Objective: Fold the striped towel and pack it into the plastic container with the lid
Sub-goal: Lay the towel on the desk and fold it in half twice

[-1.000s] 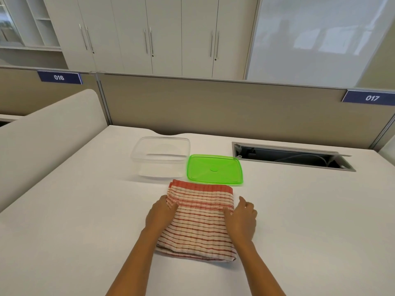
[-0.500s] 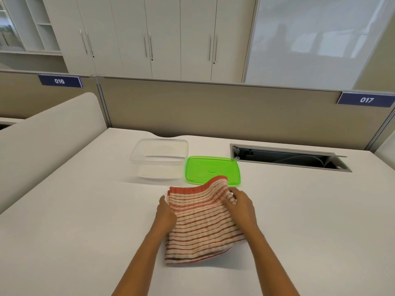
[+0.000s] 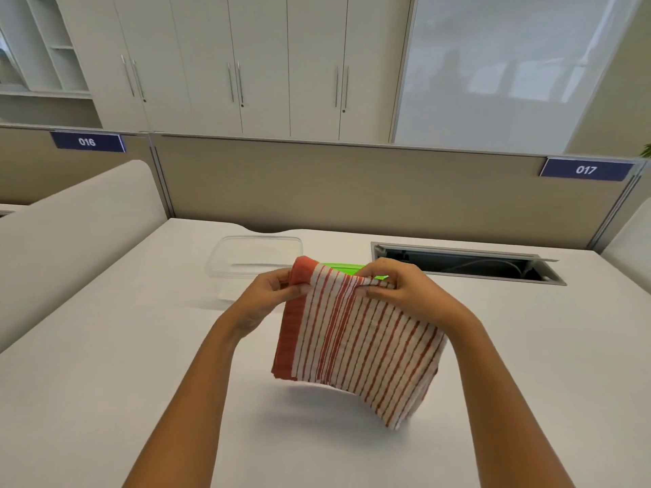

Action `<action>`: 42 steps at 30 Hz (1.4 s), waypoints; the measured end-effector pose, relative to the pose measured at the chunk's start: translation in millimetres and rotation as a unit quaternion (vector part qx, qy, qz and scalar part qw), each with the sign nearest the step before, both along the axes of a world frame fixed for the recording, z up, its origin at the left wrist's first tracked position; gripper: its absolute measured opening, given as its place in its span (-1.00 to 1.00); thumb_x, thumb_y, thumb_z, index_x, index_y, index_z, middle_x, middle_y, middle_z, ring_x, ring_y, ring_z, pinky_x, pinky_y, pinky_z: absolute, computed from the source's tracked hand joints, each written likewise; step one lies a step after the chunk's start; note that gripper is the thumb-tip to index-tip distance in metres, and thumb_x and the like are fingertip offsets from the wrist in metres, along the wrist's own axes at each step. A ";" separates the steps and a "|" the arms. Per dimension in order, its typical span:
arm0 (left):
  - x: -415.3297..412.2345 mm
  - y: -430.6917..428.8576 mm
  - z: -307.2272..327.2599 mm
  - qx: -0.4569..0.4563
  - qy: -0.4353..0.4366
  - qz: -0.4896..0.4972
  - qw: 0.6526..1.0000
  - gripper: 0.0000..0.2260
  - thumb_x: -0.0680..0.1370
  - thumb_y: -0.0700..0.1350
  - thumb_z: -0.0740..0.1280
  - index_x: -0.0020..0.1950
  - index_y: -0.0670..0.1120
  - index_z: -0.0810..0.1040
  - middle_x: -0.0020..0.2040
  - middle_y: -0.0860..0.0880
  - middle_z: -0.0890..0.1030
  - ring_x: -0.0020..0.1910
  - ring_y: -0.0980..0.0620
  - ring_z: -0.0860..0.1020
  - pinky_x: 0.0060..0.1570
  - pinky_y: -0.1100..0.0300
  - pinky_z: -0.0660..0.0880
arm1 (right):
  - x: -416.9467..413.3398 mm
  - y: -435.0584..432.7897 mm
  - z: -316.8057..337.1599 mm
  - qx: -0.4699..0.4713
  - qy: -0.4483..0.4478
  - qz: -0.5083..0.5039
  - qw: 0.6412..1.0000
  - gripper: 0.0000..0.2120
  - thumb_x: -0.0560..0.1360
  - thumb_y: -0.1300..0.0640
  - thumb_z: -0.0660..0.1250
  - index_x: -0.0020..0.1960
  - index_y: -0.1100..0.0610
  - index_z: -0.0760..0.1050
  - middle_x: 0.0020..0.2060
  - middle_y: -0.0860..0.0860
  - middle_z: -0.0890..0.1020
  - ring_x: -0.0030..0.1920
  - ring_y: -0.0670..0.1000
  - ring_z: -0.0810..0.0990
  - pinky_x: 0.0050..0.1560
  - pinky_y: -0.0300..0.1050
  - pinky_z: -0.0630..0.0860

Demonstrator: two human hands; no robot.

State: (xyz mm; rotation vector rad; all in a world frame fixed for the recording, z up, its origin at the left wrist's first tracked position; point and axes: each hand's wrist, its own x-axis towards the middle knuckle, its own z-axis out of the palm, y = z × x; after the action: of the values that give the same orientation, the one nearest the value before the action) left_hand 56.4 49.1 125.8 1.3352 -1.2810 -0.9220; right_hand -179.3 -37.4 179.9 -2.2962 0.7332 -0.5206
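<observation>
Pinching the top edge of the striped towel (image 3: 355,343) with my left hand (image 3: 271,294) and my right hand (image 3: 401,290), both closed tight on the cloth, I hold it hanging clear of the table (image 3: 123,346), just in front of the plastic container (image 3: 246,258). By its layered look the folding seems largely done; the packing and closing are not. The container, beyond my left hand, stands open and looks empty. Its green lid (image 3: 340,267) lies just beside it, mostly hidden behind the towel.
</observation>
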 end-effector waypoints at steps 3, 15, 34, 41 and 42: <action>-5.1 0.9 9.6 -0.047 0.000 0.044 0.998 -0.83 0.42 0.09 0.36 -0.04 0.10 0.60 -0.15 0.11 0.70 -0.18 0.14 0.65 -0.18 0.31 0.51 | -8.8 -10.6 -4.3 -0.009 0.049 -0.026 0.998 -0.81 0.38 -0.09 0.41 -0.02 -0.27 0.53 -0.11 -0.33 0.53 -0.05 -0.20 0.54 -0.06 -0.27 0.48; -8.4 3.2 27.3 -0.108 -0.012 0.121 0.987 -0.96 0.59 0.06 0.15 -0.02 0.16 0.37 -0.10 0.11 0.59 -0.21 0.26 0.63 -0.32 0.39 0.53 | -39.5 -28.7 -48.4 0.133 -0.151 -0.174 0.964 -0.71 0.52 -0.01 0.27 0.23 -0.02 0.48 0.07 -0.11 0.61 0.07 -0.08 0.58 0.11 -0.15 0.47; -23.4 -33.3 -84.8 0.272 0.188 0.152 0.932 -0.68 0.58 -0.09 0.23 0.17 -0.32 0.55 -0.01 -0.25 0.65 -0.20 -0.09 0.62 -0.16 0.11 0.58 | -26.4 -40.3 -156.7 0.332 -0.091 -0.321 0.882 -0.60 0.57 0.04 0.18 0.36 0.17 0.32 0.27 0.15 0.52 0.21 0.12 0.53 0.21 0.03 0.47; -30.3 -27.0 -88.5 0.286 -0.232 0.183 0.911 -0.45 0.55 -0.04 0.26 0.46 -0.23 0.18 0.40 -0.25 0.32 0.38 -0.21 0.31 0.35 0.00 0.28 | -35.3 -32.1 -156.6 0.144 0.052 -0.368 0.917 -0.45 0.46 0.15 0.38 0.39 0.19 0.27 0.25 0.18 0.49 0.23 0.15 0.49 0.22 0.01 0.41; -32.9 -22.6 -88.7 0.253 -0.275 0.189 0.908 -0.47 0.54 -0.05 0.28 0.44 -0.20 0.22 0.37 -0.23 0.32 0.38 -0.20 0.30 0.34 -0.01 0.26 | -36.6 -28.8 -154.5 0.094 0.069 -0.367 0.923 -0.48 0.45 0.15 0.40 0.35 0.18 0.32 0.24 0.18 0.48 0.22 0.14 0.48 0.22 0.00 0.41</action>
State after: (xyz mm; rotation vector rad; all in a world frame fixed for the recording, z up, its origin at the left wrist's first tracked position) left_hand 23.4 26.5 37.1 2.2860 -1.1498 -0.6348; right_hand -215.9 -66.2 25.4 -1.8378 1.6561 -0.5804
